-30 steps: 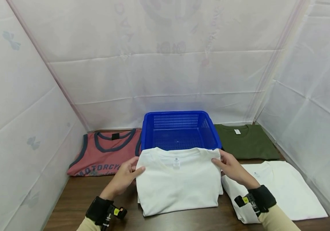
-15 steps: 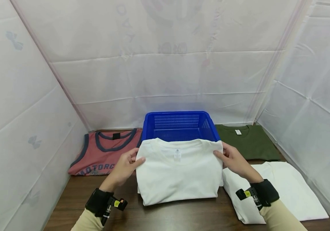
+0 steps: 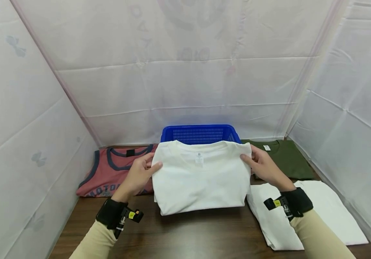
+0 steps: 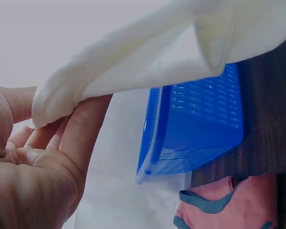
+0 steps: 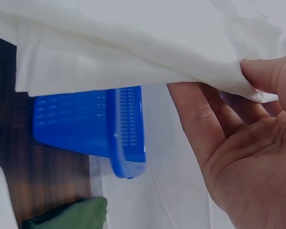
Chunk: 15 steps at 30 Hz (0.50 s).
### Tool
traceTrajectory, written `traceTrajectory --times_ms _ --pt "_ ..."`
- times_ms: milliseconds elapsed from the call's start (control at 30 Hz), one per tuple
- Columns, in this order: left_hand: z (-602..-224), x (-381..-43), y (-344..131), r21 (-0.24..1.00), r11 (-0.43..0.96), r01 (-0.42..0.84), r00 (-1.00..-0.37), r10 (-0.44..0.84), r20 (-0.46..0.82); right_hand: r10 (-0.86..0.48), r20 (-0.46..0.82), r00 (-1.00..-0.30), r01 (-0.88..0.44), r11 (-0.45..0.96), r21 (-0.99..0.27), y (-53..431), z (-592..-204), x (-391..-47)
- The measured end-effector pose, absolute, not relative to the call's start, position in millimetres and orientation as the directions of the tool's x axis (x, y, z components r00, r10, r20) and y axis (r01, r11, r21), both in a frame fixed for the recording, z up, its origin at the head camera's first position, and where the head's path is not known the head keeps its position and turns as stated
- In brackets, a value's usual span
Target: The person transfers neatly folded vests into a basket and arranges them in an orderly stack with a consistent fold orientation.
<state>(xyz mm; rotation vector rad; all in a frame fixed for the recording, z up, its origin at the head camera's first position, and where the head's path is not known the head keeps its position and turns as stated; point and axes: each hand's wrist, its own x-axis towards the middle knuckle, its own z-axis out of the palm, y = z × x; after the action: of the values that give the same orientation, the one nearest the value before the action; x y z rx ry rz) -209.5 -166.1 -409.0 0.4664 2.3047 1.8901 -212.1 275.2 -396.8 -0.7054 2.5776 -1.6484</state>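
A folded white T-shirt point(image 3: 201, 180) with a neck label hangs raised above the table, held by both hands. My left hand point(image 3: 138, 176) pinches its left edge, thumb on top and fingers beneath, as the left wrist view of the hand point(image 4: 52, 157) shows. On the opposite edge, my right hand point(image 3: 264, 167) pinches the cloth the same way; in the right wrist view the hand point(image 5: 248, 148) has its fingers under the fabric. Behind the shirt stands a blue plastic basket point(image 3: 201, 134), its front and inside hidden by the cloth in the head view.
Left of the basket lies a folded red tank top point(image 3: 107, 180) with dark trim. A folded green T-shirt point(image 3: 286, 160) is at the back right, and another folded white T-shirt point(image 3: 331, 216) is in front of it. White sheeting point(image 3: 185, 86) walls the wooden table point(image 3: 192, 237).
Both hands have lifted the white T-shirt and carried it forward, toward the basket. It now covers more of the basket in the head view. The other garments have stayed in place.
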Motion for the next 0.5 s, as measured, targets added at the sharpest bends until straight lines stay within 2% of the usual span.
traceTrajectory --times_ms 333,500 --pt "-390.3 -224.1 -162.4 0.973 0.156 0.169 -0.955 0.269 0.122 -0.338 0.262 -0.904 -0.393 0.416 -0.82 272.8 -373.7 -227.8" --pt "-379.6 -234.7 -160.8 0.973 0.139 0.182 -0.959 0.244 0.144 -0.311 0.247 -0.918 -0.366 0.419 -0.831 270.6 -361.2 -236.2"
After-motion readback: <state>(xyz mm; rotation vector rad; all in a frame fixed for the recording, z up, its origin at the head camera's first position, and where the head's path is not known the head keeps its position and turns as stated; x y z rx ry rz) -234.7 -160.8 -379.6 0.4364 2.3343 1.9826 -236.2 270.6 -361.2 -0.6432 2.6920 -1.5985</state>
